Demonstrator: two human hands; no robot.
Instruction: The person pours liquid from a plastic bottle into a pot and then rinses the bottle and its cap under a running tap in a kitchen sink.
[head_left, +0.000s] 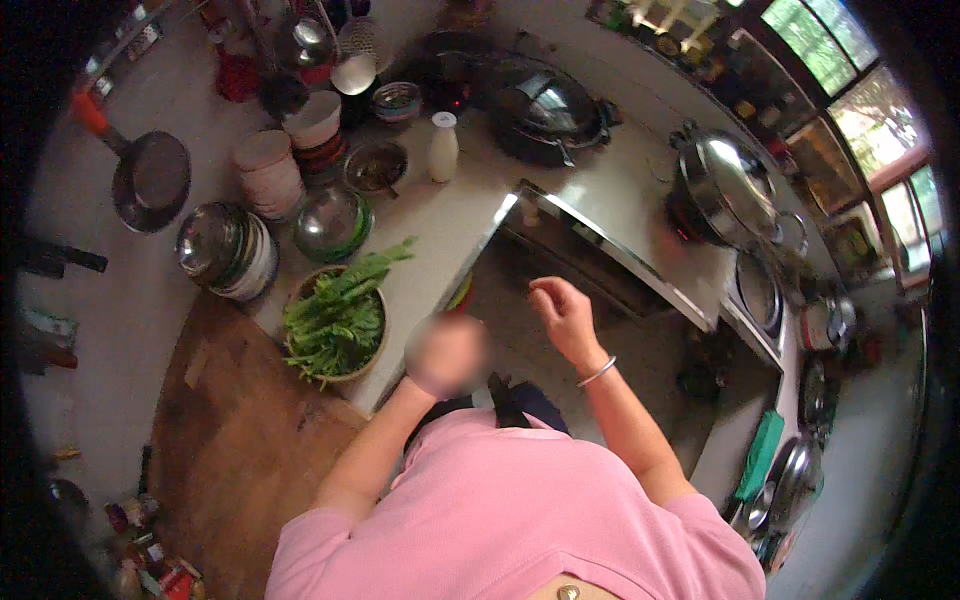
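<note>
My left hand (448, 354) is near the counter edge, blurred, so its fingers cannot be made out. My right hand (562, 311) is raised over the floor, with its fingers curled and a silver bangle (597, 371) at the wrist; nothing shows in it. To the left of my left hand, a round container holds leafy greens (341, 322), and some stalks stick out past its rim. Behind the greens stand a green-rimmed glass bowl or lid (332, 223) and a white bottle (443, 150).
Bowls with a glass lid (225, 251) stand beside a large wooden board (247, 420). A lidded wok (544, 109) and a lidded steel pot (724, 180) sit along the back counter (622, 184). A frying pan (152, 182) hangs at the left.
</note>
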